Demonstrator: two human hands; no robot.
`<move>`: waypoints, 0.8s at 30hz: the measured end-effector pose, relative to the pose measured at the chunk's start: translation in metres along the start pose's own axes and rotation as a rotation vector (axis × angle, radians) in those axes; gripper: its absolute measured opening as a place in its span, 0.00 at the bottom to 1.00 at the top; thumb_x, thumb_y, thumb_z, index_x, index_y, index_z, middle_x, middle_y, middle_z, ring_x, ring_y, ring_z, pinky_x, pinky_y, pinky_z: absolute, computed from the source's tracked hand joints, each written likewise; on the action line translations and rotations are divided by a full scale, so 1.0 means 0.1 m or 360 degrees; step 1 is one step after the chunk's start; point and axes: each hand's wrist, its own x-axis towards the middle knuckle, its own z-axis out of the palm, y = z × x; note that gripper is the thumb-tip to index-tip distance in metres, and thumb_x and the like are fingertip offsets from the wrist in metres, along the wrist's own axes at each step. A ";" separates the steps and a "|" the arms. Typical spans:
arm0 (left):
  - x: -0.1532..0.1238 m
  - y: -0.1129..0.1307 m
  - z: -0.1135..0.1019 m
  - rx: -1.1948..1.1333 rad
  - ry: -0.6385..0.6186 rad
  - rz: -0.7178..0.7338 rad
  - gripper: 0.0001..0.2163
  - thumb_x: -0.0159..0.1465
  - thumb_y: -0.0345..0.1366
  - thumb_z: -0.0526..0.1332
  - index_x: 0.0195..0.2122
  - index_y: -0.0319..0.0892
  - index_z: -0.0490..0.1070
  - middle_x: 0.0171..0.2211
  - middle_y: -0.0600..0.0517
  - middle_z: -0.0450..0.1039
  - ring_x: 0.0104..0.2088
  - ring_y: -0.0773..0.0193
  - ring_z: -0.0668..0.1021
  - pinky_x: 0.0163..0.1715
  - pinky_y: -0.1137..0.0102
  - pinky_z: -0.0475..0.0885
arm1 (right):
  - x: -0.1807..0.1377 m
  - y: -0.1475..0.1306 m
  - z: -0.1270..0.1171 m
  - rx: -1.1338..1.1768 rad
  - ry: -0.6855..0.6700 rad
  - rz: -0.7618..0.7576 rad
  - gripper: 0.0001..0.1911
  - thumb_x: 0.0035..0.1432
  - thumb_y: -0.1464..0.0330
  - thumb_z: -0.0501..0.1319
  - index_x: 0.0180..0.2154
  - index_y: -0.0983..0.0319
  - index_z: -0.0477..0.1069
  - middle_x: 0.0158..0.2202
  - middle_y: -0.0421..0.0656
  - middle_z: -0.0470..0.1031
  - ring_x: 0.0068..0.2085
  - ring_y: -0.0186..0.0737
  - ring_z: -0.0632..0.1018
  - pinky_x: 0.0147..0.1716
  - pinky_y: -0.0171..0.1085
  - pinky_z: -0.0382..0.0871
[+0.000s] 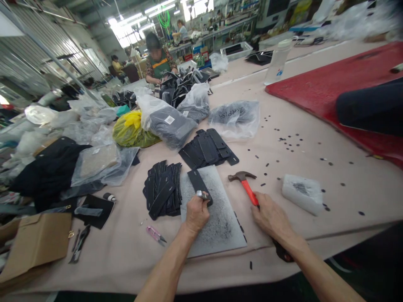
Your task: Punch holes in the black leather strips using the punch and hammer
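My left hand [197, 214] is closed around a short metal punch [203, 194], which stands at the lower end of a black strip [197, 181]. That strip lies on a pale board [217, 235] speckled with dark marks. To the right of the board, my right hand [272, 216] is wrapped round the handle of a claw hammer [248, 188] with a red grip. The hammer's head points away from me, apart from the punch. Beside the board on the left lies a heap of black strips [162, 188], and another stack of black pieces [206, 147] is behind it.
Pink thread snips [155, 235] lie left of the board. A white block [302, 193] and scattered black discs are on the right. Bagged goods [170, 121], a yellow bag [132, 128], a bottle [278, 61] and a red sheet [346, 92] stand farther off. A co-worker [160, 63] sits opposite.
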 end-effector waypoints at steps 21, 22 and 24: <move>0.06 0.16 -0.06 0.0051 -0.0017 -0.0096 0.05 0.59 0.26 0.55 0.31 0.42 0.67 0.28 0.50 0.72 0.31 0.60 0.75 0.36 0.66 0.71 | -0.18 -0.68 -1.19 0.0664 0.0326 -0.0584 0.14 0.66 0.57 0.48 0.33 0.57 0.64 0.18 0.35 0.62 0.18 0.34 0.66 0.20 0.34 0.54; 0.06 0.15 -0.06 0.0036 -0.0009 -0.0096 0.05 0.59 0.25 0.55 0.32 0.42 0.67 0.27 0.50 0.72 0.31 0.60 0.75 0.35 0.67 0.71 | -0.21 -0.70 -1.24 0.0525 0.0329 -0.0701 0.13 0.66 0.58 0.48 0.34 0.57 0.64 0.19 0.35 0.63 0.18 0.34 0.66 0.20 0.35 0.53; 0.04 0.14 -0.06 0.0005 -0.0003 -0.0093 0.05 0.59 0.25 0.55 0.32 0.42 0.66 0.28 0.50 0.72 0.31 0.60 0.75 0.34 0.68 0.70 | -0.25 -0.72 -1.27 0.0281 0.0296 -0.0876 0.13 0.67 0.60 0.47 0.33 0.57 0.64 0.19 0.37 0.66 0.18 0.35 0.67 0.19 0.36 0.51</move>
